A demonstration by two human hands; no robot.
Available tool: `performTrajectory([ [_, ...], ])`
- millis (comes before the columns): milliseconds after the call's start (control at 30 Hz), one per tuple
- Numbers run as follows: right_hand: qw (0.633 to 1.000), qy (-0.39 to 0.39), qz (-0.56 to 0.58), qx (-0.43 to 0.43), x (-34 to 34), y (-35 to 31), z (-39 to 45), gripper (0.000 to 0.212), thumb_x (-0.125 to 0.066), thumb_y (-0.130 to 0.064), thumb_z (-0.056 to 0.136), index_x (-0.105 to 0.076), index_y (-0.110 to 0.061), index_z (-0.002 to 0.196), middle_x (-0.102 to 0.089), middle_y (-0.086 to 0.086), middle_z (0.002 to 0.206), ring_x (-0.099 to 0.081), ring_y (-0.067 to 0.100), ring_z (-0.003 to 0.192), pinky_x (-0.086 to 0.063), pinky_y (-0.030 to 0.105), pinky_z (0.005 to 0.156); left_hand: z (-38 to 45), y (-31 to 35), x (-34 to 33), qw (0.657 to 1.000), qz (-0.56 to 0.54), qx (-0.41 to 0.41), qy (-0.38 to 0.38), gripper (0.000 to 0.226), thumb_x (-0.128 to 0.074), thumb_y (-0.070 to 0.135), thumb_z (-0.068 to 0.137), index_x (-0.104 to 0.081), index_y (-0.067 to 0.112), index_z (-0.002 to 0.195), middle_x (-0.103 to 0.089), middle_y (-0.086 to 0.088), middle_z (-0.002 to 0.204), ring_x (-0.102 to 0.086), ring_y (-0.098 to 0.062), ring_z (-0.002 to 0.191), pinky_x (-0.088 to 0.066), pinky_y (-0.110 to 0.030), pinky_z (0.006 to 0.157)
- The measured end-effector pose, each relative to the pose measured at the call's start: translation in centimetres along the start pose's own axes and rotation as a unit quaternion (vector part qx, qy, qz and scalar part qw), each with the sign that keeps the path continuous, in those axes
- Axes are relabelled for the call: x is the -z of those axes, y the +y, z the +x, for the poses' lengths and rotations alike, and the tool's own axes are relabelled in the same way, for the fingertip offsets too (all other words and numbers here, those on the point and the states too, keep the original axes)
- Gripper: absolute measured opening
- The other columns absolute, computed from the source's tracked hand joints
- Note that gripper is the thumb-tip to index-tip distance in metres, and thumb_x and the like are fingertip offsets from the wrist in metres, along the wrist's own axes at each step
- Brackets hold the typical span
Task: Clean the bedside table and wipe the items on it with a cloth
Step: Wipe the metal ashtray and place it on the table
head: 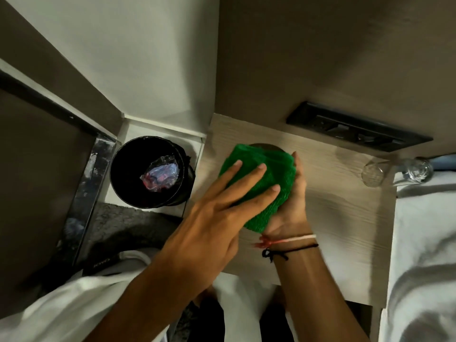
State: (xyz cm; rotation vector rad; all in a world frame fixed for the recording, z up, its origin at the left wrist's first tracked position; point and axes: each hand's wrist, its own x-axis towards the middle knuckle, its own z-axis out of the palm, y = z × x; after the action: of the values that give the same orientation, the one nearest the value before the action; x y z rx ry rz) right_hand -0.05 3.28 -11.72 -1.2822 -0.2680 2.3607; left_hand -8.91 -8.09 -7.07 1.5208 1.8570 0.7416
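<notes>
Flatly, left hand (214, 225) presses green cloth (267, 180); right hand (294, 203) cups it.

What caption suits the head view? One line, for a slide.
Left hand presses a green cloth over a round dark item held in the right hand at the bedside table.

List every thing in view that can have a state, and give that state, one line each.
green cloth, bunched over a dark round item, between both hands
left hand, flat, straight fingers pressing on the cloth
right hand, cupped round the cloth from the right
bin, open, lined, crumpled plastic inside
glasses, on the table, untouched
</notes>
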Motion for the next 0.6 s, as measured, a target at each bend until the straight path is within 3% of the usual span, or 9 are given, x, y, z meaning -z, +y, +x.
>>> performTrajectory([
  [133, 0.999, 0.037, -0.004, 0.004, -0.1, -0.9, 1.3, 0.09, -0.03, -0.074, 0.09, -0.047, -0.007, 0.149, -0.053, 0.022, 0.146, -0.048, 0.036, 0.139, -0.037, 0.044, 0.117, -1.0, -1.4, 1.0, 1.0, -0.023, 0.0, -0.014, 0.081, -0.049, -0.02, 0.075, -0.052, 0.029, 0.14, -0.039, 0.007, 0.156, -0.023, -0.013, 0.151, -0.024, -0.027, 0.122],
  [233, 0.995, 0.088, -0.001, 0.039, 0.5, -0.6, 3.8, 0.078, -0.034, -0.063, 0.096, -0.049, -0.006, 0.148, -0.059, 0.019, 0.134, -0.054, 0.032, 0.127, -0.045, 0.042, 0.105, -0.9, -2.8, 2.3, 0.997, -0.036, 0.041, 0.06, 0.083, -0.051, -0.027, 0.071, -0.056, 0.025, 0.136, -0.045, 0.005, 0.152, -0.032, -0.015, 0.148, -0.024, -0.02, 0.121],
  [367, 0.981, 0.175, -0.048, 0.072, 1.6, 0.2, 7.8, 0.063, -0.041, -0.052, 0.101, -0.055, -0.005, 0.141, -0.063, 0.022, 0.137, -0.06, 0.035, 0.128, -0.05, 0.048, 0.107, -0.4, -4.4, 3.0, 0.986, -0.056, 0.091, 0.126, 0.081, -0.049, -0.029, 0.07, -0.061, 0.021, 0.133, -0.05, 0.005, 0.149, -0.036, -0.01, 0.146, -0.034, -0.039, 0.119],
  [467, 0.979, 0.178, -0.045, 0.09, 1.7, 0.5, 10.4, 0.057, -0.045, -0.044, 0.103, -0.049, -0.003, 0.143, -0.061, 0.025, 0.137, -0.06, 0.038, 0.126, -0.049, 0.054, 0.107, -0.5, -4.9, 3.1, 0.983, -0.065, 0.107, 0.137, 0.076, -0.048, -0.027, 0.073, -0.062, 0.019, 0.132, -0.051, 0.004, 0.148, -0.041, -0.015, 0.143, -0.046, -0.058, 0.106],
  [533, 0.98, 0.17, -0.045, 0.093, 1.5, 0.4, 11.6, 0.056, -0.048, -0.041, 0.103, -0.045, -0.003, 0.145, -0.059, 0.024, 0.137, -0.06, 0.039, 0.125, -0.053, 0.054, 0.1, -0.6, -5.3, 2.7, 0.983, -0.062, 0.11, 0.136, 0.077, -0.047, -0.027, 0.072, -0.062, 0.018, 0.132, -0.051, 0.003, 0.148, -0.04, -0.015, 0.144, -0.044, -0.055, 0.109],
  [600, 0.979, 0.166, -0.069, 0.101, 1.3, -0.1, 12.5, 0.05, -0.05, -0.037, 0.104, -0.05, -0.001, 0.138, -0.062, 0.023, 0.13, -0.063, 0.038, 0.12, -0.058, 0.051, 0.089, -0.7, -5.6, 2.2, 0.983, -0.056, 0.111, 0.133, 0.077, -0.047, -0.027, 0.071, -0.061, 0.018, 0.132, -0.05, 0.003, 0.149, -0.036, -0.012, 0.146, -0.035, -0.041, 0.118],
])
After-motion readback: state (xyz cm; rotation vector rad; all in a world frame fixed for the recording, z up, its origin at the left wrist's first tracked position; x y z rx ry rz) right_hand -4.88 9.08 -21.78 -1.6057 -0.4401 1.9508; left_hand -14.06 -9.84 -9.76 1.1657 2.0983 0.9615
